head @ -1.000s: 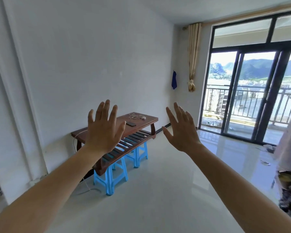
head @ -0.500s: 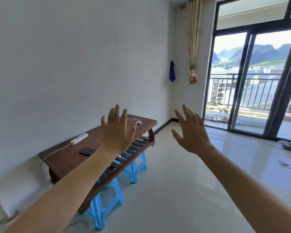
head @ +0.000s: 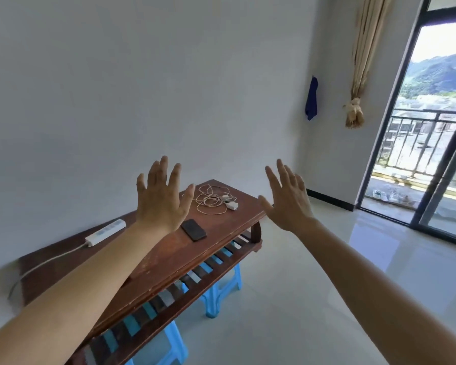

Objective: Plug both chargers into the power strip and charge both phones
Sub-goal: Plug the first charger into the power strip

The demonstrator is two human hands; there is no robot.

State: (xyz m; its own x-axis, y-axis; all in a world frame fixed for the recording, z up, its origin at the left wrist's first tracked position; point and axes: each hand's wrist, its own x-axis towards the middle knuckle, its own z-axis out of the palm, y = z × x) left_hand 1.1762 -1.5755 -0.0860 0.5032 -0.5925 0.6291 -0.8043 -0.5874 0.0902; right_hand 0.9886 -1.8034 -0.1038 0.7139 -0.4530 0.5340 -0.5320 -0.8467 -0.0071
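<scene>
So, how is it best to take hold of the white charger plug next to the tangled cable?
Probably pinch the white charger plug by its two long sides, coming from above. It lies flat on the table at the cable coil's right edge, so its right side is free.

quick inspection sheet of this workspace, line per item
surface: wooden table against the wall, slatted shelf below
job's things: white power strip at the wall side; one dark phone flat mid-table; chargers at the far end, unplugged; second phone not seen
clutter: nothing seen
grippers: left hand and right hand raised, open, empty
cables: charger cables in a loose tangle; strip's cord runs off the near end
surroundings: blue stools under the table, glass balcony door at right
</scene>
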